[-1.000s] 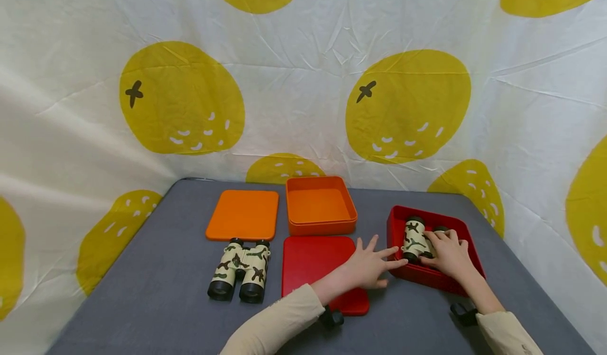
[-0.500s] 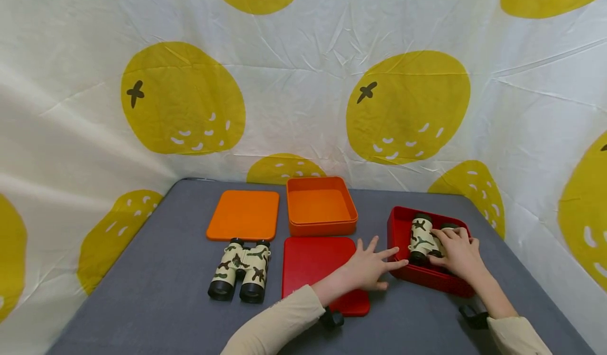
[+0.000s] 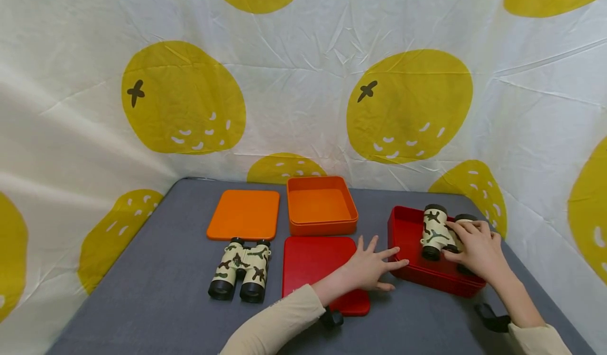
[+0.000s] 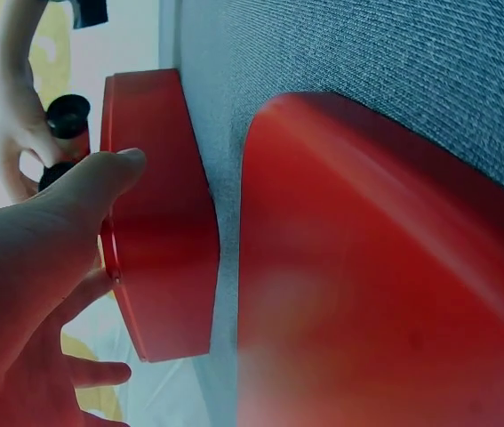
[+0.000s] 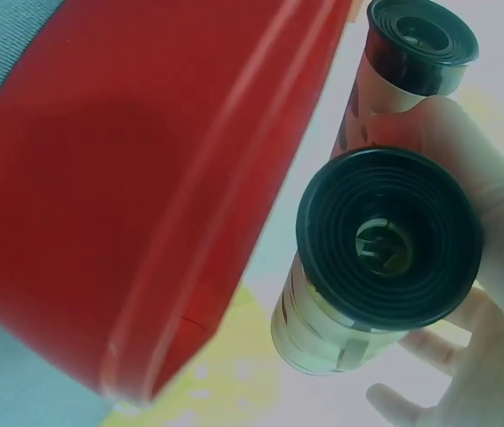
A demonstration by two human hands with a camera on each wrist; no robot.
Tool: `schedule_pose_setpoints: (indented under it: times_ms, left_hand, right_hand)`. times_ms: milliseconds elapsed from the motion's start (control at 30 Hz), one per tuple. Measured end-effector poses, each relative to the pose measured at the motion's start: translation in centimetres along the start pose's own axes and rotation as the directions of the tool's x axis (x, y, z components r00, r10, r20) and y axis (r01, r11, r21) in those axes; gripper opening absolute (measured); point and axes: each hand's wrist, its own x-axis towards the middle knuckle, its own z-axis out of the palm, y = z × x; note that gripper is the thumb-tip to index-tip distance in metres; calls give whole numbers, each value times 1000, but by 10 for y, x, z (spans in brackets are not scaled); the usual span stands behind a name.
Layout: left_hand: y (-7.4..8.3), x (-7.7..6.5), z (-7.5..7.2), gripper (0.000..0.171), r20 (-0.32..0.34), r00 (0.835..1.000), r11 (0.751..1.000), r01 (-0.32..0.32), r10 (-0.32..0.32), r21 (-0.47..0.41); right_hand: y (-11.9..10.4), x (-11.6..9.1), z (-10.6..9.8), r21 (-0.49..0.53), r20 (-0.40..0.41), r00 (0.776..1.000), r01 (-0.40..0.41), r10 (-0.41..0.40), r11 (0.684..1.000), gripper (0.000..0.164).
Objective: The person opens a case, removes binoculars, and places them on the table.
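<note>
In the head view my right hand [image 3: 481, 249] grips a pair of camouflage binoculars [image 3: 432, 231] by one barrel. They are raised over the right part of the red box [image 3: 433, 282]. The right wrist view shows their black eyepieces [image 5: 389, 240] beside the box wall [image 5: 145, 187], with thumb and fingers around them. My left hand [image 3: 370, 268] is spread, and its fingertips touch the near left corner of the box's rim. From the left wrist, the thumb [image 4: 114, 173] lies in front of the box's side [image 4: 163, 222]. Beneath the left forearm is a red lid [image 3: 313, 263], partly hidden.
Another pair of camouflage binoculars [image 3: 242, 270] lies on the grey table [image 3: 156, 270] to the left. Behind it is an orange lid [image 3: 244, 214], with an open orange box [image 3: 323, 228] to its right. A fruit-print cloth [image 3: 303, 102] hangs behind the table.
My right hand has moved the binoculars rightward and upward from inside the red box to above its right side. The left hand has stayed at the box's corner.
</note>
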Motion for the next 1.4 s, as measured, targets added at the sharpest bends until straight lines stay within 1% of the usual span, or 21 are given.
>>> schedule_pose_setpoints:
  times_ms: [200, 400, 667, 1067, 1233, 1400]
  left_hand:
    - [0, 1, 1, 70, -3, 1000, 1000, -1, 1, -1]
    - [-2, 1, 0, 70, -13, 1000, 1000, -7, 7, 7]
    - [-3, 0, -1, 71, -18, 1000, 1000, -20, 20, -6]
    - [-2, 0, -1, 75, 13, 1000, 999, -26, 27, -28]
    - [-4, -1, -4, 76, 9, 1000, 999, -23, 23, -27]
    - [-5, -2, -4, 75, 1, 1000, 999, -25, 25, -32]
  right_hand:
    - [-4, -7, -13, 2, -25, 1000, 10, -10, 1000, 72]
    - [-9, -14, -21, 4, -44, 998, 39, -38, 999, 71]
    - [-17, -32, -23, 1, -88, 991, 99, -98, 995, 75]
    - [-29, -65, -20, 15, -133, 983, 128, -124, 992, 74]
    - [-37, -78, -20, 13, -110, 987, 121, -119, 993, 75]
    - [-44, -90, -20, 34, -39, 995, 94, -93, 995, 74]
